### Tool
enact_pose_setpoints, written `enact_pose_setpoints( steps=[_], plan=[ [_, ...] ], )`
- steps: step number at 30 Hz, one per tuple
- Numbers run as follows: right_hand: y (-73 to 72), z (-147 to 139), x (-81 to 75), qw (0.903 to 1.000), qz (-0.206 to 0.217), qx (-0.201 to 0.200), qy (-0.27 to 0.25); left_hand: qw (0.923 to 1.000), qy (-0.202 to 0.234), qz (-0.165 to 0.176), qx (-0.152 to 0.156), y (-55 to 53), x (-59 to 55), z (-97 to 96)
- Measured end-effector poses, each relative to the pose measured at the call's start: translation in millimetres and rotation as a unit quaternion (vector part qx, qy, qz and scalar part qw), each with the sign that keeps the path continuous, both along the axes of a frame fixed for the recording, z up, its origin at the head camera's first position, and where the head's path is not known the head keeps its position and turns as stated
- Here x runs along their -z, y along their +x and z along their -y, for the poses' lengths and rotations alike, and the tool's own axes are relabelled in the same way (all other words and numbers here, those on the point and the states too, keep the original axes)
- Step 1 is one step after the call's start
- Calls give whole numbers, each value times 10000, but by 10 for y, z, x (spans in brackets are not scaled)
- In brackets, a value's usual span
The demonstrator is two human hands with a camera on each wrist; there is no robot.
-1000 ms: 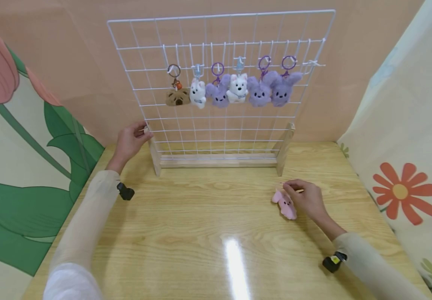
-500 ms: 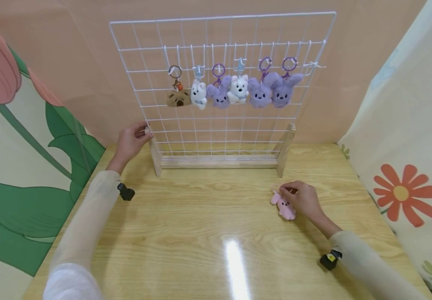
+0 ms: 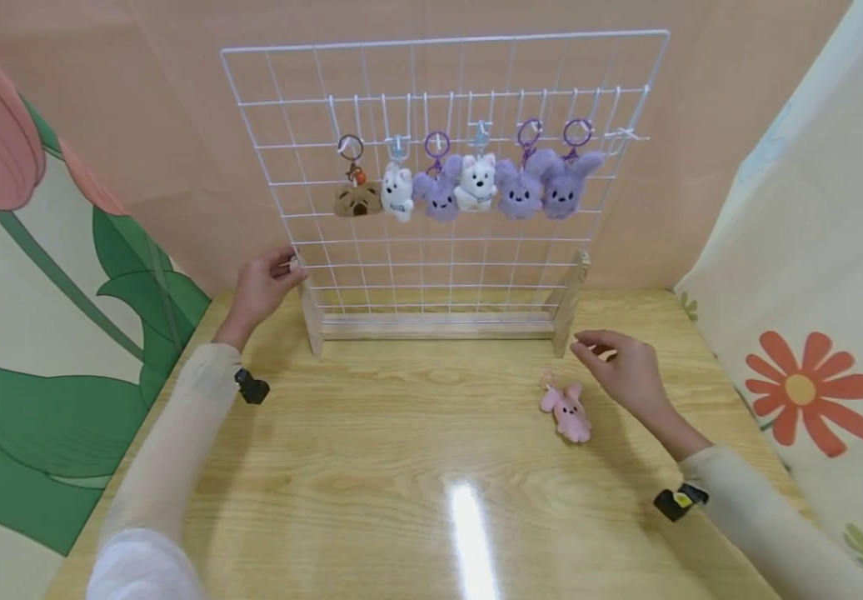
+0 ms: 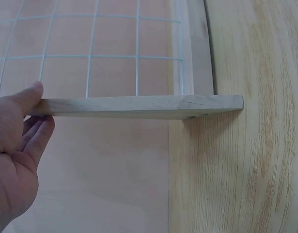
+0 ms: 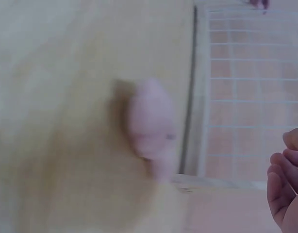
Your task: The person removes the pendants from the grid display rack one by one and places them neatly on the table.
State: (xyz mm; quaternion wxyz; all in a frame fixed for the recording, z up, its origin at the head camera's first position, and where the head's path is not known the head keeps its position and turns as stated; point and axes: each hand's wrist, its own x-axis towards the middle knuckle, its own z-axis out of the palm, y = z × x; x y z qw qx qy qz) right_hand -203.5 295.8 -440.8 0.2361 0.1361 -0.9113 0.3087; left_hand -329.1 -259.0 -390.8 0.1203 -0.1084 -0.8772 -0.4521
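My left hand (image 3: 261, 287) grips the top of the left wooden upright (image 3: 311, 319) of a white wire display rack. In the left wrist view, the thumb lies on one side of the upright (image 4: 139, 104) and the fingers on the other. A pink plush bunny keychain (image 3: 571, 418) lies on the table in front of the rack's right end; it is blurred in the right wrist view. My right hand (image 3: 626, 373) hovers beyond the keychain, to its right, near the rack's right upright (image 3: 570, 304). Its fingers are loosely bent, hold nothing and are apart from the keychain.
Several plush keychains hang from hooks on the rack's grid: a brown bear (image 3: 357, 200), white dogs (image 3: 476, 183) and purple bunnies (image 3: 562, 187). A bare white hook (image 3: 622, 133) sticks out at the right end. Peach cloth (image 3: 139, 125) stands behind the table (image 3: 371, 450).
My right hand has let go of the pink bunny keychain and moved up and to the right. The keychain now lies loose on the table. My left hand keeps its hold on the upright.
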Motion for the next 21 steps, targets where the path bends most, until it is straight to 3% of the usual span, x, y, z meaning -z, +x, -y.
enact_pose_setpoints(
  steps=[7,21],
  plan=[
    [-126,36,-422,9991,-371,83,-181,10000,52,41,17,16,-20,-2],
    [-392,154,-1146,9940,-651,175,-857,10000,4,71,15,6,-2,-6]
  ],
)
